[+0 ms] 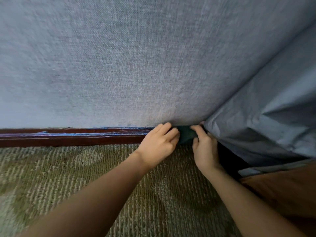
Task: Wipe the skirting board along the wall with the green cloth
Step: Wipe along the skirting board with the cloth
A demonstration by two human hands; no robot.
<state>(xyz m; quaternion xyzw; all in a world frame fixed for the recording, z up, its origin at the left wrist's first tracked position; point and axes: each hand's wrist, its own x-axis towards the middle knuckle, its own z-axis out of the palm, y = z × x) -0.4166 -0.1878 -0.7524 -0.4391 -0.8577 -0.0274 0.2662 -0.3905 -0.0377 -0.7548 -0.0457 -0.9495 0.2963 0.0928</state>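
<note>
Green cloth [186, 136] sits bunched against the skirting [68, 137], low and right of centre at about 4 o'clock in the view, right where the wall [119, 65] meets the floor. Both hands are on it. The left hand [159, 144] is at the cloth's 9 o'clock, fingers curled onto its edge. The right hand [205, 149] is at its 4 o'clock, thumb and fingers pinching the cloth. From there the dark red-brown skirting runs off to 9 o'clock. Olive carpet [68, 185] fills 6 o'clock, and a blue-grey drape [273, 117] hangs at 3 o'clock, just beside the right hand.
</note>
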